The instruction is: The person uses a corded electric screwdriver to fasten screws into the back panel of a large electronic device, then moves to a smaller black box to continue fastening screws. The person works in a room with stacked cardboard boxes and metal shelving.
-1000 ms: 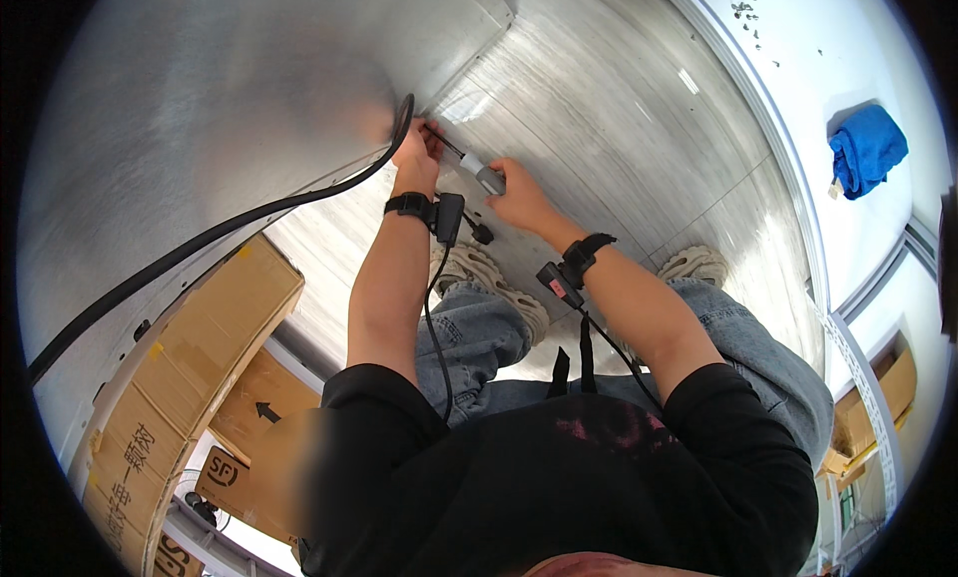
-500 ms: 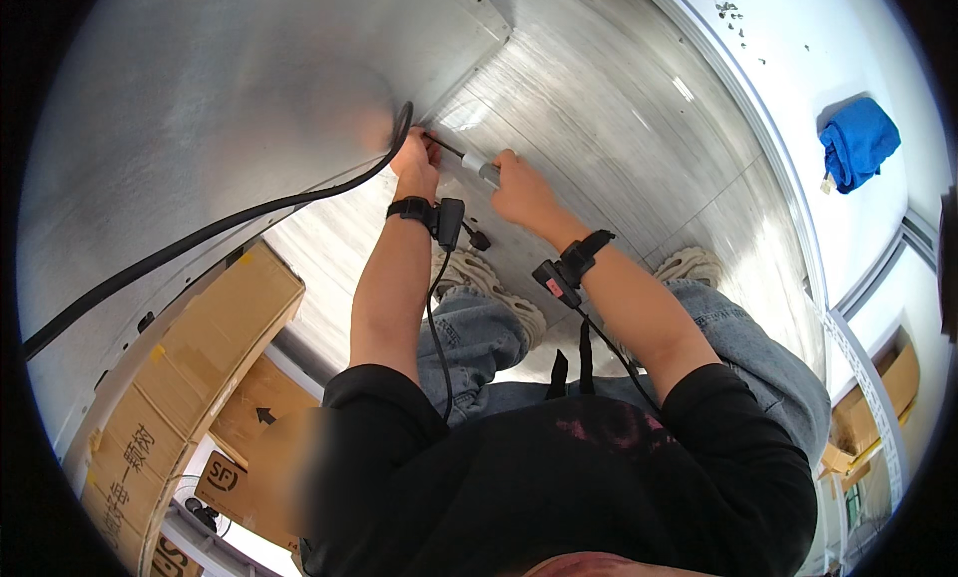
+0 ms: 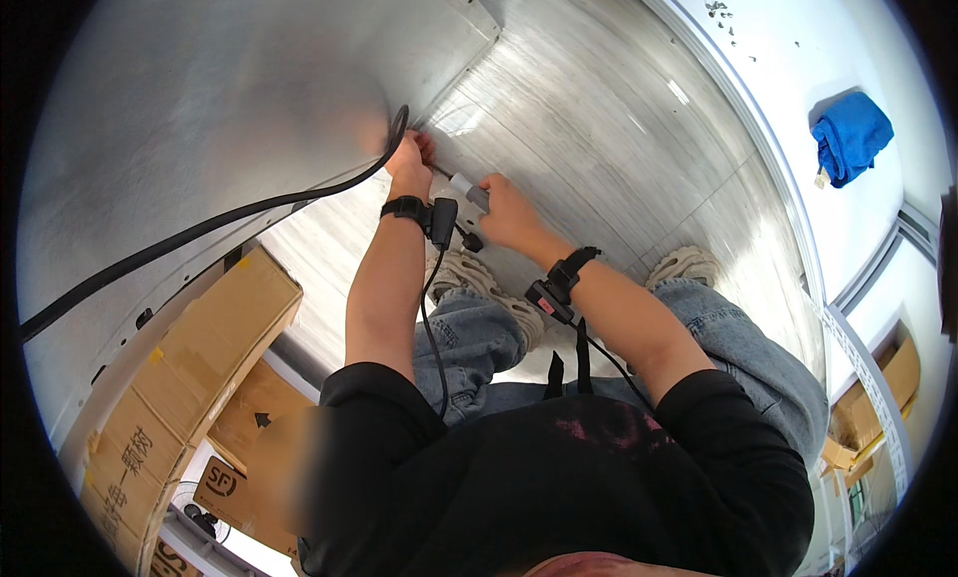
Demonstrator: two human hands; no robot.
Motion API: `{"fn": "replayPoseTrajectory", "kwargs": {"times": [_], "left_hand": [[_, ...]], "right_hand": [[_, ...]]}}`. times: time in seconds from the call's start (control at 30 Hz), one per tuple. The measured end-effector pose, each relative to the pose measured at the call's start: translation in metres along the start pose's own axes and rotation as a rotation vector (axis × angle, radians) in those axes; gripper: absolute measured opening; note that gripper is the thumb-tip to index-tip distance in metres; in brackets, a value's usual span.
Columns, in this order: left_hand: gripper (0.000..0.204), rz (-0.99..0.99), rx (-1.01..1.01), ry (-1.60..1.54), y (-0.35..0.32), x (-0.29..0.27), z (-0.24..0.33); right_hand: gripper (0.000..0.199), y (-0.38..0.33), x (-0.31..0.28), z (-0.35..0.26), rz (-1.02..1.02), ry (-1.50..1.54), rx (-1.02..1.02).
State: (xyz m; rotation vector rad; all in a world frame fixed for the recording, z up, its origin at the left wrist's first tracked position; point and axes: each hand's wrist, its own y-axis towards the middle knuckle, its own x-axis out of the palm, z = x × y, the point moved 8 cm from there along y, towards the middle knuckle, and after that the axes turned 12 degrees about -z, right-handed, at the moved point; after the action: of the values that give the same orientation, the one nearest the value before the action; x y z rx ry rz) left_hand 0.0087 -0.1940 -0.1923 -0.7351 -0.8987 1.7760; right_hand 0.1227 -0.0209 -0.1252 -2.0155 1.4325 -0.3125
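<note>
Working at the seam where two metal panels [image 3: 249, 98] meet — right hand [image 3: 507, 213] wrapped tight round a grey tool [image 3: 467, 190], tip toward the corner. Left hand [image 3: 409, 163] pressed against the seam just beyond the tip, fingers bent; whether it pinches anything, cannot tell. Job looks mid-way. Black cable [image 3: 200, 228] crosses left of the grip. Boxes [image 3: 200, 347] behind, blue cloth [image 3: 850, 136] well off right.

Both forearms reach forward, left hand [image 3: 409, 163] and right hand [image 3: 507, 213] curled, close together.
</note>
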Motion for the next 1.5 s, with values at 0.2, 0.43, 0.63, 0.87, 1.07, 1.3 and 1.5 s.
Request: {"fn": "replayPoseTrajectory", "kwargs": {"times": [0.2, 0.43, 0.63, 0.87, 1.07, 1.3, 1.5], "left_hand": [[0.015, -0.099, -0.039, 0.089, -0.01, 0.013, 0.003], [0.014, -0.166, -0.039, 0.242, -0.003, 0.012, -0.002], [0.012, -0.218, -0.091, 0.279, -0.005, 0.011, -0.013], [0.014, -0.228, -0.181, 0.106, -0.014, 0.014, -0.029], [0.016, -0.227, -0.215, 0.138, -0.02, 0.015, -0.031], [0.023, -0.22, -0.207, 0.195, -0.033, 0.018, -0.031], [0.026, -0.275, -0.2, 0.247, -0.04, 0.021, -0.03]], "right_hand": [[0.04, 0.014, 0.0, 0.035, 0.011, 0.211, -0.049], [0.038, 0.011, -0.048, 0.041, 0.042, 0.375, -0.091], [0.035, 0.006, -0.123, -0.028, 0.313, 0.256, -0.205], [0.037, -0.022, -0.213, -0.16, 0.596, 0.362, -0.634], [0.039, -0.03, -0.243, -0.246, 0.572, 0.272, -0.745], [0.036, -0.02, -0.241, -0.277, 0.54, 0.226, -0.85], [0.035, -0.015, -0.237, -0.272, 0.394, 0.437, -0.746]]}}
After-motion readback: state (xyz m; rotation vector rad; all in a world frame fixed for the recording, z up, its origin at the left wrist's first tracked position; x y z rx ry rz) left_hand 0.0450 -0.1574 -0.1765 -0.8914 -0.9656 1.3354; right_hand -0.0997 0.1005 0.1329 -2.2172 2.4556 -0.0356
